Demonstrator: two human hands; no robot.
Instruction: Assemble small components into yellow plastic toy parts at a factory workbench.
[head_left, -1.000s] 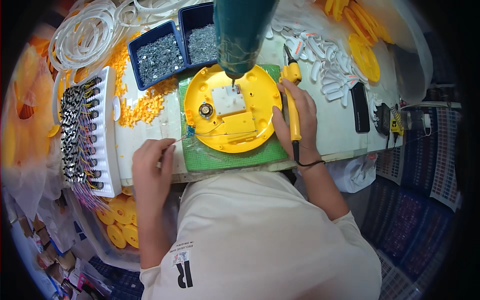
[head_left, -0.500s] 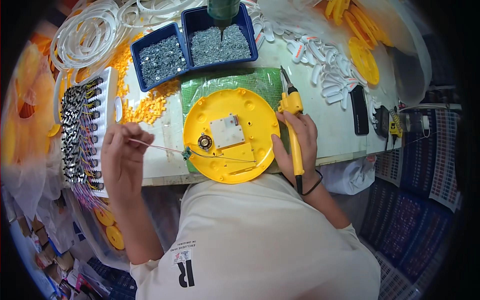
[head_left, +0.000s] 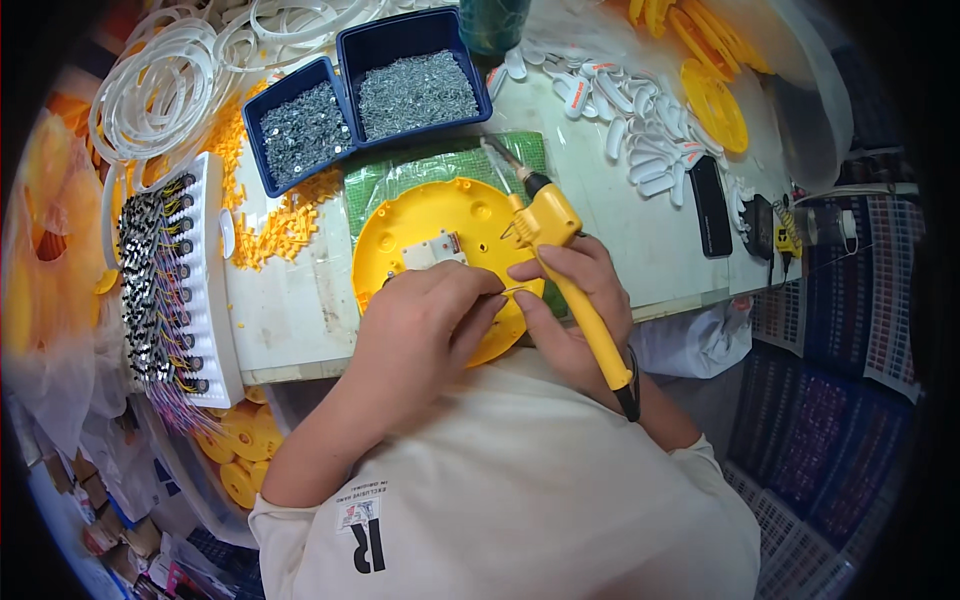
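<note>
On a green mat (head_left: 400, 178) at the table's front edge lies a round yellow plastic housing (head_left: 378, 240), open side up. A white square block (head_left: 432, 250) sits inside it; my left hand covers the parts beside it. My left hand (head_left: 425, 315) is closed over the housing, pinching a thin wire (head_left: 514, 290) whose end shows between my hands. My right hand (head_left: 585, 305) holds a yellow soldering iron (head_left: 590, 325) against the palm, tip pointing up and away. Its thumb and a finger are beside the wire end; whether they touch it, I cannot tell.
Two blue bins (head_left: 345, 50) of small metal parts stand behind the mat. At left are a white rack (head_left: 215, 300) of wired parts, orange pieces (head_left: 270, 235) and clear rings (head_left: 150, 90). White plastic pieces (head_left: 650, 150) and a black phone (head_left: 709, 205) lie right; a green tool (head_left: 492, 25) hangs above.
My left hand has moved right, from beside the housing to over it, bringing the wire toward my right hand. The soldering iron has tilted left, and my right thumb and finger have moved inward.
</note>
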